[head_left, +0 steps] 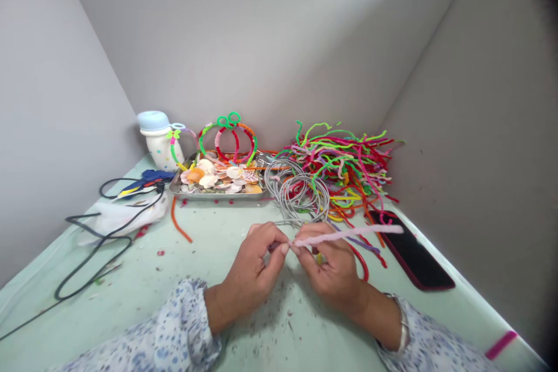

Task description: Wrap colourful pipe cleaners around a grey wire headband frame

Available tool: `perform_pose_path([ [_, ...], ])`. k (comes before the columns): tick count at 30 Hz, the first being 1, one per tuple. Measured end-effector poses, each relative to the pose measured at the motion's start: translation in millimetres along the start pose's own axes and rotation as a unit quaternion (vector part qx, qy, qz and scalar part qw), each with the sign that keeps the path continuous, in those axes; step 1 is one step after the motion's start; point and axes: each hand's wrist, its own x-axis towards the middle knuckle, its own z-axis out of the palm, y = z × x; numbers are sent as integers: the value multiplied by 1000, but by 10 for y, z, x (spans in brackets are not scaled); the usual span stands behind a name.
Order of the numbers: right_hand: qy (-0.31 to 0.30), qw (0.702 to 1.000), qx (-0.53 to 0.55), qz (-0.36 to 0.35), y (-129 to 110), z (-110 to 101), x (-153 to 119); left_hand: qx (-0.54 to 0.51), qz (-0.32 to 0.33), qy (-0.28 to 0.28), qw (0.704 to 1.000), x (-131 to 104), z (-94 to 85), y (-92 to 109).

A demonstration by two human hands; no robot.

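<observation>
Patterned sleeves (pixel 174 331): came in low, nearest the camera.
Black cable (pixel 104 239): lay looped.
Metal tray (pixel 218 195): held shells (pixel 208 167).
Left hand (pixel 257 273): was nearly closed, pinching pale pink pipe cleaner (pixel 349 233) at its left end.
Right hand (pixel 333 273): was curled, pinching close beside.
Pale pink pipe cleaner: extended rightward from fingertips, crossing in view over phone (pixel 418 256).

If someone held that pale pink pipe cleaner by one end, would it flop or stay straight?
The pale pink pipe cleaner would probably hold its line, since its free end juts past the right hand almost straight. It likely bends easily, though, judging by the curled strands in the pipe cleaner heap.
</observation>
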Motion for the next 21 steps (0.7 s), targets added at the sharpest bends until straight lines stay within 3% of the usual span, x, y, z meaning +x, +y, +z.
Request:
perform_pose_path([
  [5, 16, 998, 19, 62, -59, 11, 18, 0, 3, 8, 1000, -14, 6, 0],
  [12, -45, 978, 77, 189, -114, -5, 80, 21, 8, 21, 1000, -23, 10, -18],
  [21, -86, 961, 112, 238, -108, -31, 146, 42, 9, 19, 999, -22, 17, -62],
])
